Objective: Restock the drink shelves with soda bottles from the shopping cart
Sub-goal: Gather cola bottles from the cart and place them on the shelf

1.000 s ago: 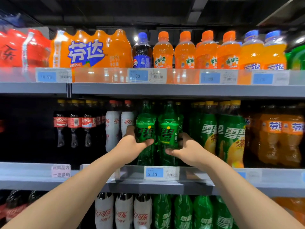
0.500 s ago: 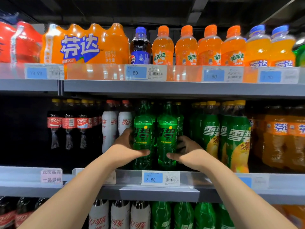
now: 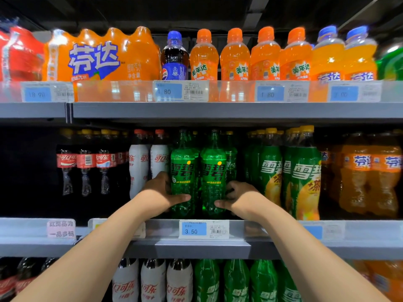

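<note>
The left hand (image 3: 160, 192) and right hand (image 3: 241, 198) each have fingers clamped on a green soda bottle (image 3: 183, 171) standing on the middle shelf (image 3: 283, 247), so placing seems nearly done; the cart is unseen.

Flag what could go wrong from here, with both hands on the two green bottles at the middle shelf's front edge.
1. The left green bottle and right green bottle stand close to the shelf lip; a pull from the left hand or right hand might tip them off.
2. Pushing them back could topple the bottles behind.
</note>
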